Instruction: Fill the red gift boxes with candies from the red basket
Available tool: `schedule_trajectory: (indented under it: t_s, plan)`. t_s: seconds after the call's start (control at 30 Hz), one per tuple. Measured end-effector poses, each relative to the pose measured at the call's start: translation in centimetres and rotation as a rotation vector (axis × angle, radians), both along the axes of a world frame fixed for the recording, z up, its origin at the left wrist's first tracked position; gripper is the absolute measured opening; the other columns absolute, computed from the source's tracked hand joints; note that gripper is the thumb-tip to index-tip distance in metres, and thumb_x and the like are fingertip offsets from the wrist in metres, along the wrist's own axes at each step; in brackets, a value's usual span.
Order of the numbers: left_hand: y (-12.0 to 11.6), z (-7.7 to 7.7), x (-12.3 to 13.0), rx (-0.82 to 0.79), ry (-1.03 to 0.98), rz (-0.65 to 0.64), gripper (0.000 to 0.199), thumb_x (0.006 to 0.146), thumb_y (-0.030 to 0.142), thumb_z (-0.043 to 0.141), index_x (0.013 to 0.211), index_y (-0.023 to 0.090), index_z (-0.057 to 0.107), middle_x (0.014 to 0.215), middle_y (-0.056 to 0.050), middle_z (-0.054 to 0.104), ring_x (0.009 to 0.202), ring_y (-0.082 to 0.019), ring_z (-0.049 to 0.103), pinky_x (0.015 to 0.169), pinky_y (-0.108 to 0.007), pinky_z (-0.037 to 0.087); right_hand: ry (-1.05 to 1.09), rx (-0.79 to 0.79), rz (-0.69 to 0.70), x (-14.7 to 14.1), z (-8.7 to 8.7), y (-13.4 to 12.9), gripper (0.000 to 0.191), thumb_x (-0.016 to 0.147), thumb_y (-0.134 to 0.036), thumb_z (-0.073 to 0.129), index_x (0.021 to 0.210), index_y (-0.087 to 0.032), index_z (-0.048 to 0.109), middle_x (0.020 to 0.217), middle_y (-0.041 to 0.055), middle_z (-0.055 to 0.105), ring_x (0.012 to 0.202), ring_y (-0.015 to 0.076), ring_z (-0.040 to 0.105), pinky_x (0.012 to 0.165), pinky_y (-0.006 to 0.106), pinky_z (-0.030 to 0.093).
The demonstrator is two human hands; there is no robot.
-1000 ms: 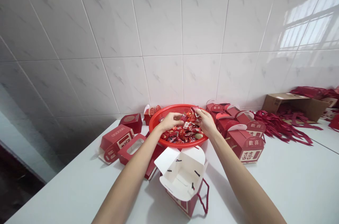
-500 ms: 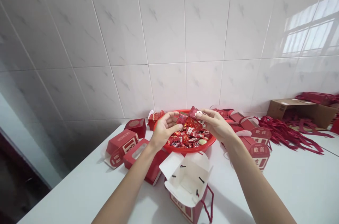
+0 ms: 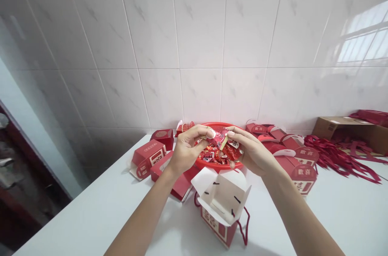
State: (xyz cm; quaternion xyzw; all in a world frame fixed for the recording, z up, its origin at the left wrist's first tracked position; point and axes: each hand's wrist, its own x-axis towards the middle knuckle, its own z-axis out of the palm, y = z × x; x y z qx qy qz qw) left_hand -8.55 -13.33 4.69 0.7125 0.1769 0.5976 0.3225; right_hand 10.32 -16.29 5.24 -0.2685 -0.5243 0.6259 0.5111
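Close together above a red plastic basket (image 3: 222,124) of wrapped candies (image 3: 210,155), my two hands are both closed. My left hand (image 3: 188,147) pinches a pinkish-red wrapped candy (image 3: 217,138) between thumb and fingers. Red wrapped candies (image 3: 233,150) are gathered in my right hand (image 3: 250,149), whose fingertips meet the left hand's candy; how many it holds is hidden. Just in front of the basket stands a gift box (image 3: 220,211), red outside and white inside, its flaps spread open and a dark red cord handle at its side.
To the left lie closed red boxes (image 3: 148,159) and a flat red box with a window (image 3: 172,177). Several red gift boxes (image 3: 295,167) crowd the right side. Beyond them are dark red ribbons (image 3: 336,157) and a cardboard box (image 3: 339,124). A tiled wall (image 3: 200,94) rises behind.
My hands have drawn closer together over the basket, and the candies in them now meet. The view has shifted slightly, so the table's things appear further right.
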Motion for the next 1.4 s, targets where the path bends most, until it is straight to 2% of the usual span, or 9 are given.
schedule_trajectory:
  t_s: [0.23, 0.4, 0.53, 0.6, 0.67, 0.8, 0.93, 1.1, 1.4]
  plan:
    - [-0.9, 0.2, -0.5, 0.043, 0.056, 0.04, 0.012, 0.08, 0.013, 0.066, 0.081, 0.019, 0.075, 0.092, -0.005, 0.071, 0.09, -0.018, 0.066, 0.08, -0.029, 0.055, -0.048, 0.13, -0.007, -0.5, 0.0, -1.0, 0.034, 0.08, -0.04, 0.078, 0.105, -0.022, 0.063, 0.078, 0.0011, 0.066, 0.063, 0.0157, 0.067, 0.043, 0.023, 0.057]
    - [-1.0, 0.4, -0.1, -0.201, -0.096, -0.015, 0.038, 0.076, 0.016, 0.069, 0.113, 0.021, 0.072, 0.1, -0.004, 0.075, 0.092, -0.018, 0.07, 0.084, -0.029, 0.057, -0.049, 0.196, -0.103, -0.3, -0.4, -0.9, 0.038, 0.081, -0.04, 0.077, 0.109, -0.023, 0.06, 0.084, 0.0016, 0.071, 0.057, 0.0135, 0.066, 0.046, 0.025, 0.058]
    - [-0.9, 0.8, -0.1, -0.365, -0.188, -0.103, 0.023, 0.078, 0.031, 0.07, 0.092, 0.016, 0.078, 0.088, -0.007, 0.076, 0.08, -0.018, 0.071, 0.078, -0.03, 0.058, -0.033, 0.237, -0.176, -0.1, -0.7, -0.7, 0.041, 0.08, -0.039, 0.078, 0.111, -0.024, 0.056, 0.085, 0.0008, 0.071, 0.064, 0.0156, 0.068, 0.048, 0.024, 0.059]
    - [-1.1, 1.0, -0.2, -0.378, -0.155, -0.124, 0.028, 0.081, 0.04, 0.069, 0.084, 0.015, 0.079, 0.083, -0.008, 0.077, 0.078, -0.02, 0.071, 0.077, -0.031, 0.058, -0.027, 0.253, -0.187, -0.2, -0.7, -0.8, 0.038, 0.08, -0.039, 0.077, 0.109, -0.025, 0.056, 0.085, -0.0005, 0.07, 0.064, 0.0149, 0.068, 0.05, 0.024, 0.06]
    - [-1.4, 1.1, -0.1, -0.357, -0.114, -0.113, 0.03, 0.081, 0.043, 0.071, 0.085, 0.015, 0.08, 0.087, -0.009, 0.078, 0.08, -0.02, 0.071, 0.078, -0.032, 0.059, -0.021, 0.257, -0.193, -0.4, -0.6, -0.9, 0.036, 0.08, -0.039, 0.077, 0.106, -0.025, 0.056, 0.085, -0.0007, 0.069, 0.066, 0.0152, 0.069, 0.05, 0.024, 0.06]
    - [-2.0, 1.1, 0.2, -0.31, -0.107, -0.008, 0.027, 0.076, 0.039, 0.08, 0.094, 0.02, 0.08, 0.096, -0.007, 0.078, 0.083, -0.02, 0.072, 0.085, -0.035, 0.06, -0.063, 0.251, -0.181, -0.7, -0.4, -1.2, 0.035, 0.081, -0.041, 0.076, 0.106, -0.025, 0.057, 0.089, 0.0014, 0.068, 0.072, 0.0168, 0.07, 0.052, 0.025, 0.06]
    - [-2.2, 1.0, 0.4, -0.297, -0.141, 0.021, 0.028, 0.078, 0.038, 0.079, 0.1, 0.021, 0.08, 0.098, -0.007, 0.078, 0.092, -0.021, 0.072, 0.087, -0.033, 0.059, -0.149, 0.294, -0.1, -0.7, -0.1, -1.5, 0.03, 0.085, -0.04, 0.072, 0.106, -0.023, 0.059, 0.09, 0.0026, 0.066, 0.069, 0.0143, 0.066, 0.051, 0.023, 0.06]
    - [-2.5, 1.2, 0.4, -0.309, -0.176, 0.068, 0.025, 0.076, 0.035, 0.081, 0.095, 0.019, 0.08, 0.097, -0.007, 0.078, 0.087, -0.019, 0.072, 0.08, -0.029, 0.059, -0.174, 0.327, 0.002, -0.6, -0.3, -1.7, 0.024, 0.09, -0.038, 0.067, 0.107, -0.023, 0.06, 0.086, 0.001, 0.063, 0.063, 0.0128, 0.062, 0.047, 0.024, 0.06]
    - [-2.7, 1.3, 0.4, -0.299, -0.135, 0.125, 0.021, 0.073, 0.034, 0.081, 0.086, 0.017, 0.079, 0.084, -0.006, 0.076, 0.08, -0.019, 0.071, 0.077, -0.03, 0.058, -0.175, 0.261, 0.023, -0.7, -0.5, -1.4, 0.024, 0.088, -0.038, 0.07, 0.105, -0.024, 0.061, 0.083, 0.0003, 0.063, 0.064, 0.0129, 0.06, 0.047, 0.023, 0.059]
